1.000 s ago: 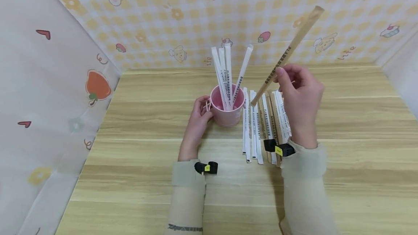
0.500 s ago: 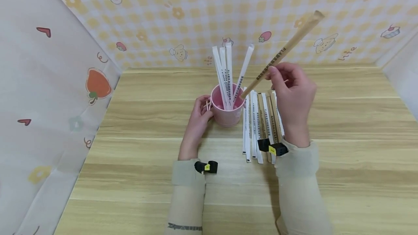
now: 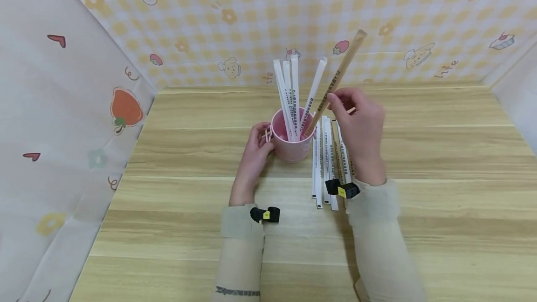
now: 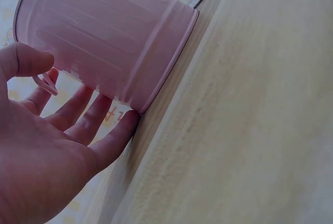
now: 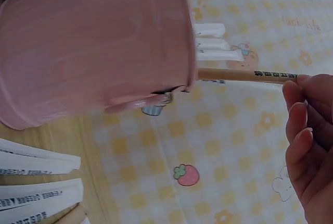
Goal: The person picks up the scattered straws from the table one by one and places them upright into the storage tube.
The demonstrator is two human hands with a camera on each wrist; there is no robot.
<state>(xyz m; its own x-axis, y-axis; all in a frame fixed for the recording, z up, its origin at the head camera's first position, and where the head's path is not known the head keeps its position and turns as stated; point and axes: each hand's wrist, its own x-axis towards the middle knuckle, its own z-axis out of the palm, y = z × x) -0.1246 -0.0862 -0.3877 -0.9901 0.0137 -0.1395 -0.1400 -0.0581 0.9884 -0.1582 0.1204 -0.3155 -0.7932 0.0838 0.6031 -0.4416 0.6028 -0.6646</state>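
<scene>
A small pink bucket (image 3: 292,153) stands upright on the table, with several white paper-wrapped straws (image 3: 294,78) leaning inside it. My left hand (image 3: 251,157) holds the bucket's left side, thumb by the small handle (image 4: 48,84) and fingertips against the wall in the left wrist view. Thumb and fingers of my right hand (image 3: 361,127) pinch a brown paper-wrapped straw (image 3: 347,57) near its middle. That straw tilts up to the right, and its lower end is inside the bucket's rim, hidden behind the wall in the right wrist view.
Right of the bucket lies a row of white and brown wrapped straws (image 3: 326,167), partly covered by my right hand and wrist. A checked, patterned backdrop (image 3: 189,22) rises behind the wooden table (image 3: 176,153), and a white patterned sheet (image 3: 54,106) hangs at the left.
My right hand has moved left and slightly down, bringing the brown straw from above the row into the bucket's mouth, now more upright. The left hand and bucket have stayed put.
</scene>
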